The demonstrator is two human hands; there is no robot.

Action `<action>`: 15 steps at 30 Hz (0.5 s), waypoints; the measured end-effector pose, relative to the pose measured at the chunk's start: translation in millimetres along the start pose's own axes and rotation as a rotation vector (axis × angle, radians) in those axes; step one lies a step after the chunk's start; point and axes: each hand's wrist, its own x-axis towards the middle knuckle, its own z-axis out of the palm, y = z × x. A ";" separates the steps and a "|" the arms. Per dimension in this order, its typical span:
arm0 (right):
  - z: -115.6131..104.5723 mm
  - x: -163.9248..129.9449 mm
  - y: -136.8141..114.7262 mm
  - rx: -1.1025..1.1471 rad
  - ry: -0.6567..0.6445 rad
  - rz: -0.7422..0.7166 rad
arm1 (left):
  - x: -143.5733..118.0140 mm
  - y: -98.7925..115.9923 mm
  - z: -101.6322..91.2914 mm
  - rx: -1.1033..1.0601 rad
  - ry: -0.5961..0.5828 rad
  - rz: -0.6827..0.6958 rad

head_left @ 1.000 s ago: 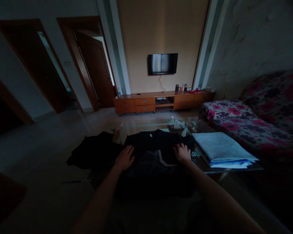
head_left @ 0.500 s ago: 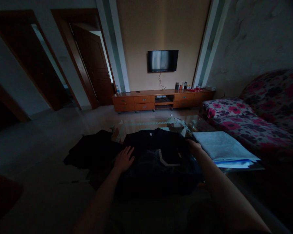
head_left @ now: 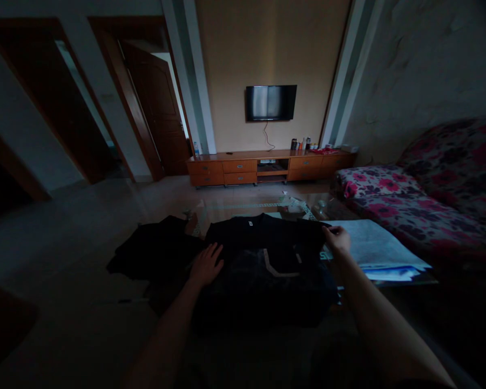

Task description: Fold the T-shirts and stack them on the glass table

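A dark T-shirt [head_left: 255, 259] lies spread on the glass table [head_left: 243, 205], its collar and small white label at the far side and a pale pocket-like outline on its front. My left hand [head_left: 206, 265] rests flat on the shirt's left side, fingers spread. At the right, my right hand [head_left: 337, 239] pinches the end of the shirt's right sleeve, drawn out toward the pale folded cloth [head_left: 380, 246]. Another dark garment [head_left: 154, 248] lies to the left of the shirt, its details lost in shadow. The shirt's near edge is hard to make out.
Beyond the table stands a low wooden TV cabinet [head_left: 238, 167] with bottles on top, beneath a wall-mounted television [head_left: 271, 102]. A flower-patterned sofa [head_left: 429, 210] is at the right. An open door [head_left: 157, 102] shows at the back left.
My right hand has moved right, pulling the shirt's sleeve outward over the edge of the pale cloth. My left hand has stayed in place on the shirt.
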 end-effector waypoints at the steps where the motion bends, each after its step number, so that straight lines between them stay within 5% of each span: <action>1: -4.6 0.8 -0.5 -0.020 -0.001 0.012 | -0.1 -0.3 0.4 -0.002 0.004 0.003; 8: -21.4 3.3 -9.4 -0.033 -0.044 0.116 | 0.5 -0.7 3.8 0.006 0.014 -0.006; 15: -18.6 -27.1 -14.9 0.197 -0.159 0.235 | 0.8 -0.9 4.6 -0.009 0.022 -0.005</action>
